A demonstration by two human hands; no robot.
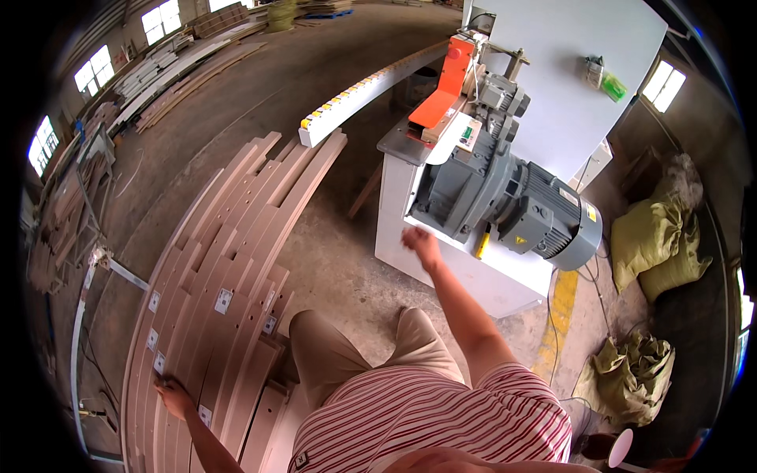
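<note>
Long brown planks (260,229) lie stacked at my left side, with holes and notches along them. Several white printed labels (224,300) are stuck to their tops. My left hand (173,398) rests on the stack with fingers extended, its fingertips beside a label (159,363). In front of the white machine base, my right hand (420,243) hangs in the air with curled fingers. Whether anything is inside them is hidden. Close to it are a grey electric motor with gearbox (544,213) and a yellow-and-black cutter-like tool (482,241) on the base.
A white roller rail (355,94) curves from the planks' far end toward the machine's orange guard (445,87). Yellow-green sacks (646,240) and a crumpled sack (635,374) sit at right. Cables (599,292) cross the floor. A metal frame (79,339) stands beyond the stack.
</note>
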